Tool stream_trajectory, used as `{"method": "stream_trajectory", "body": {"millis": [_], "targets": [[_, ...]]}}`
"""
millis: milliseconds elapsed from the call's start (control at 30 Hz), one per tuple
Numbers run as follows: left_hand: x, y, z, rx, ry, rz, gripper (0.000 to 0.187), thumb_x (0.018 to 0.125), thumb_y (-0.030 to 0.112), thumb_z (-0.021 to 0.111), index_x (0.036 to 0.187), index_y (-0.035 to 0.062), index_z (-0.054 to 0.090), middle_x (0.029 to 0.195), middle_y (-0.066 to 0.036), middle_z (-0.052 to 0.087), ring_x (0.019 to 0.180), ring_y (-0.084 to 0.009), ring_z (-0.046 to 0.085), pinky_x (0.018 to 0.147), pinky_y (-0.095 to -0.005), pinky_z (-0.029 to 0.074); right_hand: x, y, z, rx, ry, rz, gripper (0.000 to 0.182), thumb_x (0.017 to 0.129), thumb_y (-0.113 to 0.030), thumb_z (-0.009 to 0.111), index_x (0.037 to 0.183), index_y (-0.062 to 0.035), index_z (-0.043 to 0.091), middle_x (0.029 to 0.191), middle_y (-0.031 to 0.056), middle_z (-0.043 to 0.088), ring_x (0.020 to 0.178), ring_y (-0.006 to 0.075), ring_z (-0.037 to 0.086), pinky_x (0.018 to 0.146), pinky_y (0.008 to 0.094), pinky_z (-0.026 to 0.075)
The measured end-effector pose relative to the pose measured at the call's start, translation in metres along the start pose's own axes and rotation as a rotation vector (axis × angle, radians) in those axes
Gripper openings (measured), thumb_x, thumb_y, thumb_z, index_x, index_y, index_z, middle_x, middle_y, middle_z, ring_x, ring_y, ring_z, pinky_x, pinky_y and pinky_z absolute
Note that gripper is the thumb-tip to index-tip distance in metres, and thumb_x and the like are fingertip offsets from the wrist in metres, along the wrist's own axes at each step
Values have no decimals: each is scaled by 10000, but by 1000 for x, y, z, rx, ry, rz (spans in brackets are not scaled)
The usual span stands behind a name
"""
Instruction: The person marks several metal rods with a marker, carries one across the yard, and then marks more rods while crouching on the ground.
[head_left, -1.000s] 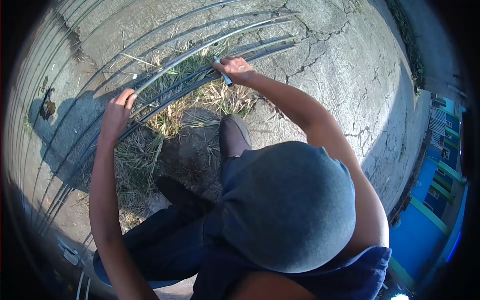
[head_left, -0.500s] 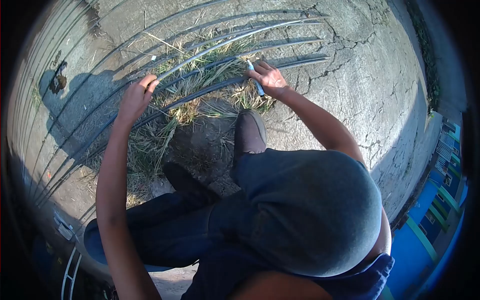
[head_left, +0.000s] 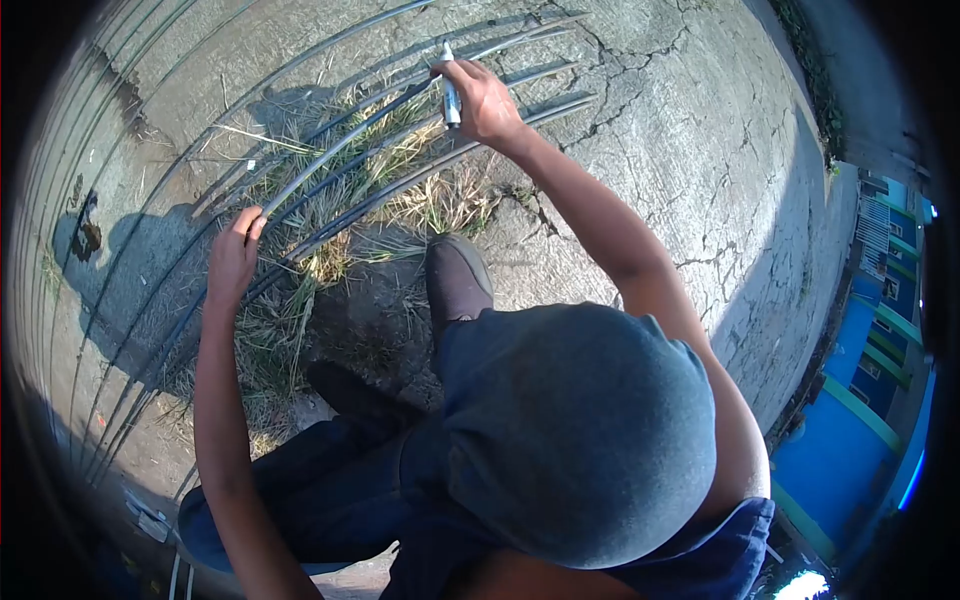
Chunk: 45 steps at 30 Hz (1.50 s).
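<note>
My left hand (head_left: 236, 258) is closed on one of the long metal rods (head_left: 322, 158), thumb and fingers pinched round it. A white and blue marker (head_left: 451, 92) with a dark end is gripped in my right hand (head_left: 484, 100), its pale tip pointing away from me. This hand is over the rods, close to their far right ends; whether the marker touches a rod I cannot tell. Further rods (head_left: 395, 185) run side by side under and around both hands.
Cut dry grass (head_left: 330, 255) lies beneath the rods on cracked concrete (head_left: 640, 160). My shoe (head_left: 458, 280) stands just behind the rods. A blue building (head_left: 830, 450) is at the right. Shadows fall at the left.
My right hand has moved up and left, bringing the marker from the rods' near side over them. In view, my left hand sits lower and further left, still holding a rod. The whole view has shifted.
</note>
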<state>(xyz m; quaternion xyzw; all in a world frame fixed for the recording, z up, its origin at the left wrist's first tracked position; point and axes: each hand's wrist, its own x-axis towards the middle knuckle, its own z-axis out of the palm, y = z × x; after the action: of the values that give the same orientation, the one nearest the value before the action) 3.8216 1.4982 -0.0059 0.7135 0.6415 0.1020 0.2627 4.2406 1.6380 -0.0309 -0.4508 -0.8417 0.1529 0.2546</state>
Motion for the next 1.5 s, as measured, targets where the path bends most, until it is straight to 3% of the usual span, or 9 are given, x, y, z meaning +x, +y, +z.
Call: {"method": "stream_trajectory", "body": {"millis": [100, 167, 267, 400, 533, 800, 1200, 1233, 1500], "targets": [[-3, -9, 7, 29, 62, 82, 246, 1039, 200, 574, 1201, 28, 644, 1111, -223, 695, 955, -440, 670, 807, -468, 521, 28, 48, 22, -73, 26, -107, 524, 758, -50, 751, 1241, -151, 572, 1134, 132, 709, 1098, 354, 668, 956, 457, 522], [-6, -12, 8, 46, 68, 116, 237, 1033, 174, 581, 1214, 34, 643, 1155, -210, 692, 973, -441, 674, 803, -476, 535, 39, 66, 31, -129, -394, 58, 448, 805, -63, 738, 1213, -200, 612, 1087, 124, 736, 1052, 337, 699, 952, 449, 533], [-12, -11, 9, 106, 87, 116, 237, 1023, 150, 593, 1228, 39, 636, 1170, -207, 689, 962, -442, 676, 777, -475, 542, 56, 62, 24, -207, -551, 131, 360, 849, -63, 709, 1165, -227, 657, 1024, 119, 752, 967, 332, 723, 912, 451, 559], [-26, -37, -6, 183, 91, 98, 236, 1023, 146, 590, 1229, 38, 633, 1162, -206, 691, 954, -446, 676, 776, -482, 546, 49, 39, 20, -44, -476, 41, 298, 891, -41, 665, 1161, -166, 675, 1046, 124, 758, 958, 331, 733, 879, 468, 578], [-46, -86, -28, 229, 41, 82, 253, 1032, 140, 566, 1253, 28, 615, 1201, -214, 661, 1030, -441, 651, 848, -492, 529, 30, -3, 27, 132, -475, -30, 214, 967, -192, 612, 1160, -156, 696, 1017, 157, 761, 942, 340, 738, 870, 464, 580], [-86, -119, -17, 289, -123, -59, 284, 1042, 138, 530, 1294, 18, 583, 1225, -223, 631, 1111, -441, 601, 925, -491, 496, -11, -39, 82, 223, -462, -3, 294, 961, -126, 535, 1203, -152, 701, 1045, 175, 752, 959, 364, 734, 847, 479, 574], [-87, -115, 24, 258, -188, -185, 286, 1054, 168, 492, 1296, 40, 577, 1213, -193, 604, 1094, -429, 601, 900, -485, 500, -16, -23, 114, 271, -572, 98, 288, 921, -237, 699, 1198, -161, 710, 1041, 146, 761, 967, 317, 737, 893, 445, 570], [-87, -116, 26, 269, -186, -186, 286, 1053, 166, 490, 1295, 39, 575, 1208, -192, 604, 1100, -428, 595, 903, -485, 500, -17, -26, 112, 279, -526, 91, 276, 889, -257, 772, 1098, -88, 709, 982, 140, 767, 896, 292, 747, 840, 424, 581], [-88, -123, 35, 428, -183, -134, 289, 1041, 143, 483, 1294, 31, 566, 1215, -186, 605, 1164, -420, 557, 934, -506, 506, -30, -24, 115, 358, -362, 43, 365, 825, -208, 796, 1147, -65, 703, 961, 169, 746, 913, 322, 730, 851, 448, 565]]}}
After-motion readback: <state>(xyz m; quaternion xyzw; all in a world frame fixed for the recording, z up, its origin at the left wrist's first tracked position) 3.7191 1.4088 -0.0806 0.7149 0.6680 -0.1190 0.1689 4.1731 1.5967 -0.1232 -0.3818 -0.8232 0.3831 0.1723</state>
